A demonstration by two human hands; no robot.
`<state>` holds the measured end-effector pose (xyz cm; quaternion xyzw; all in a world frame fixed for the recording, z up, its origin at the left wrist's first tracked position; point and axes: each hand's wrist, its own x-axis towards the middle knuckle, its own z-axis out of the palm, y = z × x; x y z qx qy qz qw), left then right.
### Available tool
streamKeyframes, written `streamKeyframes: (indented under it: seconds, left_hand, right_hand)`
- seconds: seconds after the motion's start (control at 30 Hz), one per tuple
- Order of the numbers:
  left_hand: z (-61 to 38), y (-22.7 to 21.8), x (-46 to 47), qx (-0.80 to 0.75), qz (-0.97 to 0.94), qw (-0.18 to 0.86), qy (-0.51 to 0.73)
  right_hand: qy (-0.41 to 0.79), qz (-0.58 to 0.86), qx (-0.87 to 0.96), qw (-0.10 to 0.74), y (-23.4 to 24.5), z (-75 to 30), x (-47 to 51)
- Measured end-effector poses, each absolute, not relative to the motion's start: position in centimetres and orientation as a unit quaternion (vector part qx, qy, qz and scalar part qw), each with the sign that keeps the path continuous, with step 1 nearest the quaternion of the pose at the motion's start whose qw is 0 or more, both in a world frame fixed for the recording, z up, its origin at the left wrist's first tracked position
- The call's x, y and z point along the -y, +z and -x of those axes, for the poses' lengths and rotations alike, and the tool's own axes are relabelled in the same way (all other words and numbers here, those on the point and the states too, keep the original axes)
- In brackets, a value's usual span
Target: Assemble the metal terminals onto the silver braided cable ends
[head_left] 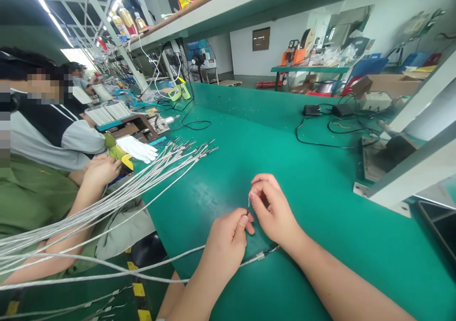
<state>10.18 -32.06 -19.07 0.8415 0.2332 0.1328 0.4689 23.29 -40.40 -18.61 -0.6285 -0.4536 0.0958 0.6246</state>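
My left hand (228, 238) is closed around the end of a grey-white cable (192, 251) that comes in from the left. Thin wires (249, 203) stick up out of that grip, dark low down and lighter higher up. At their tips my right hand (274, 212) pinches them between thumb and fingers. A second cable (251, 261), with a pale collar and dark twisted wires at its end, lies on the green table (302, 269) beneath my hands. To the left, a bundle of similar cables (153, 174) reaches over the table edge, stripped ends pointing away.
At the left sits a co-worker in green (32, 197), another person beyond. A white glove (138, 149) lies near the bundle. Black adapters with cords (311, 110) are at the back right, beside a white metal post (402, 169). A shelf (213, 14) runs overhead.
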Motion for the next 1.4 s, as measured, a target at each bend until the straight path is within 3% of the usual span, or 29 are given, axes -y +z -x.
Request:
streamKeyframes:
  seconds: [0.17, 0.3, 0.53, 0.7, 0.93, 1.4]
  left_hand:
    - [-10.2, -18.6, 32.3, -0.257, -0.784, 0.539, 0.172]
    - [-10.2, -18.3, 32.4, -0.266, -0.748, 0.577, 0.191]
    - [-9.9, -18.2, 32.6, -0.234, -0.719, 0.633, 0.166]
    - [-10.0, -18.3, 32.7, -0.238, -0.710, 0.644, 0.156]
    - [-9.9, -18.6, 32.0, -0.278, -0.782, 0.501, 0.246]
    - [-9.9, -18.2, 32.0, -0.280, -0.746, 0.572, 0.197]
  right_hand:
    - [0.200, 0.571, 0.366, 0.707, -18.9, -24.3, 40.1]
    - [0.245, 0.585, 0.378, 0.674, -18.7, -24.6, 40.1]
    - [0.333, 0.492, 0.482, 0.644, -18.4, -24.0, 40.1]
    - [0.343, 0.492, 0.471, 0.647, -18.8, -23.9, 40.4]
    - [0.309, 0.513, 0.481, 0.640, -18.7, -23.8, 40.2]
    - [0.293, 0.527, 0.470, 0.645, -19.0, -23.8, 40.0]
